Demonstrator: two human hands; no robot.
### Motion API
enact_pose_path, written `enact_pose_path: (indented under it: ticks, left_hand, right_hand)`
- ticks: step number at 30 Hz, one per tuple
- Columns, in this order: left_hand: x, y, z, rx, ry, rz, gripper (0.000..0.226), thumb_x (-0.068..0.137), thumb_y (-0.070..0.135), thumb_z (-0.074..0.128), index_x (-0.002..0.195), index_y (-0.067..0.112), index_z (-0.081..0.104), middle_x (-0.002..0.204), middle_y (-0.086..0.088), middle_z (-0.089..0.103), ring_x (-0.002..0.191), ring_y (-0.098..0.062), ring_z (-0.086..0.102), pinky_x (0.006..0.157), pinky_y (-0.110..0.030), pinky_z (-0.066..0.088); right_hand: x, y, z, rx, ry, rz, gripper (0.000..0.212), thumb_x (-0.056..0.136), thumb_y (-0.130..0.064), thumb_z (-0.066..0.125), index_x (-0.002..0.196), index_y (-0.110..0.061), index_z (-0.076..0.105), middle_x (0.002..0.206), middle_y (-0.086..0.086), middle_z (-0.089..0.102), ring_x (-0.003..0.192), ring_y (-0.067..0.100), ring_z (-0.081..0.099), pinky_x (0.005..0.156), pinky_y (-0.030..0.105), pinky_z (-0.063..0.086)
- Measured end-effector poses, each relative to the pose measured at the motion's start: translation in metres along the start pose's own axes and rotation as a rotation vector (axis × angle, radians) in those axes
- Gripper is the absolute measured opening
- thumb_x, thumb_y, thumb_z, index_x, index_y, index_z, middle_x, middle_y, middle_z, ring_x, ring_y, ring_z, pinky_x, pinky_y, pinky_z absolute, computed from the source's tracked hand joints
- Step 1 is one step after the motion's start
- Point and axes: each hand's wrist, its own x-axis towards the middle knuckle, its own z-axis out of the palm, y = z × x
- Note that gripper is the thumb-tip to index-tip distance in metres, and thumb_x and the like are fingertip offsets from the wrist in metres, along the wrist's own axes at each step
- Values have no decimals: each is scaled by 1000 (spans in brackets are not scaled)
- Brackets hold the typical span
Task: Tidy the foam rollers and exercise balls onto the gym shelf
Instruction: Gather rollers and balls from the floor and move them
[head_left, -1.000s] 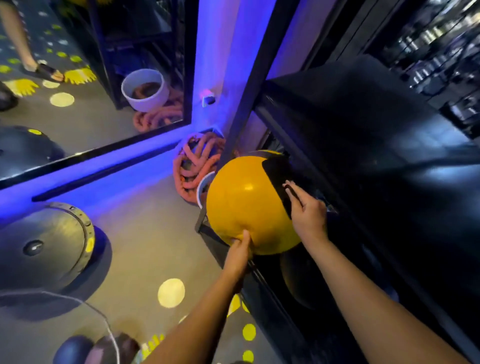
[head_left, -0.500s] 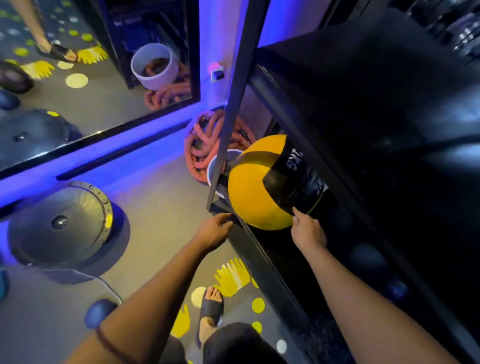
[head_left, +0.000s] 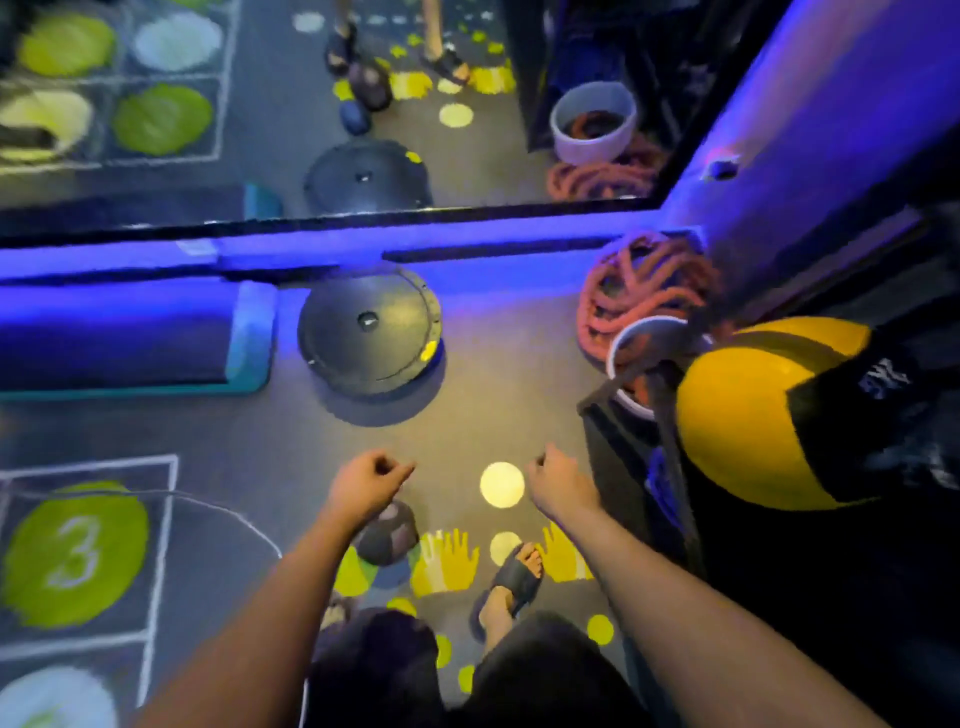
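The yellow and black exercise ball (head_left: 748, 415) rests on the low black gym shelf (head_left: 618, 441) at the right. Both my hands hang over the floor with fingers loosely curled and nothing in them: my left hand (head_left: 366, 486) and my right hand (head_left: 561, 486), which is a short way left of the shelf edge. A small dark ball (head_left: 387, 535) lies on the floor just under my left hand. A long dark foam roller (head_left: 114, 338) lies by the wall at the left, on a teal mat.
A black round balance dome (head_left: 369, 332) sits on the floor ahead. A coiled pinkish rope (head_left: 644, 291) and a white bucket (head_left: 631, 338) stand by the shelf corner. A mirror (head_left: 311, 104) runs along the wall. My sandalled foot (head_left: 511, 577) is below.
Both hands have left the yellow ball and drawn back from the shelf to hang over the floor. My view has swung left and down toward the floor.
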Motion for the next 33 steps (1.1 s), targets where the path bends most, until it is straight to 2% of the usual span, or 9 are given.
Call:
enact_pose_path:
  ticks: [6,11,15,17,20,24,28,31,33]
  left_hand:
    - [-29,-154,-77,-392,109,-315,32,98,25,65,112,-3,64,91,-17,67,67,-22,61,51,-22,46]
    - [-10,-250,-106,-367,14,-391,43,91,40,72,124,13,67,105,-19,73,90,-30,71,73,-35,55]
    - [42,-296,-125,-410,-80,-394,34,101,18,59,131,1,58,114,-25,66,89,-26,62,50,-12,48]
    - [83,-320,-120,-438,-113,-386,30,102,22,58,128,7,60,111,-21,67,84,-23,62,55,-14,52]
    - [154,-356,-90,-417,-180,-409,29,98,41,60,118,21,63,114,-14,70,98,-27,68,85,-36,55]
    - [252,-397,-9,-399,-277,-452,53,92,60,59,131,24,58,109,-5,67,90,-21,66,79,-34,56]
    - [329,-445,90,-553,-279,-591,75,78,72,67,135,31,41,123,1,64,107,-19,63,101,-34,48]
    - [363,-482,151,-590,-323,-592,88,78,72,67,149,31,32,136,0,54,124,-23,57,110,-42,42]
    - [379,-510,187,-617,-333,-608,98,70,73,74,148,25,38,135,5,55,124,-25,59,106,-50,48]
  right_hand:
    - [-16,-116,113,-159,-150,-225,33,101,-28,45,121,-8,62,120,19,67,112,38,64,94,42,54]
    - [-11,-165,218,-250,-190,-179,46,100,-37,49,134,-6,52,133,20,58,125,38,56,103,43,47]
    - [2,-197,293,-151,-225,-12,65,94,-48,62,139,-4,44,139,21,52,134,38,47,110,45,39]
    - [24,-209,330,-87,-252,56,76,90,-54,66,141,-2,43,143,20,50,136,37,44,110,43,38]
    - [67,-222,382,98,-249,139,89,83,-58,73,143,0,41,143,21,50,137,37,44,109,40,37]
    - [162,-210,461,315,-169,267,118,61,-89,52,143,-4,45,144,20,53,134,36,49,112,47,40]
    - [270,-163,529,422,-135,395,97,82,-76,59,148,-6,41,150,18,48,139,32,46,116,43,37]
    - [326,-126,580,479,-151,465,106,71,-86,61,143,-10,50,142,8,56,132,27,53,113,39,41]
    - [344,-110,615,498,-183,471,108,59,-91,63,134,-14,59,133,2,63,122,25,60,109,39,46]
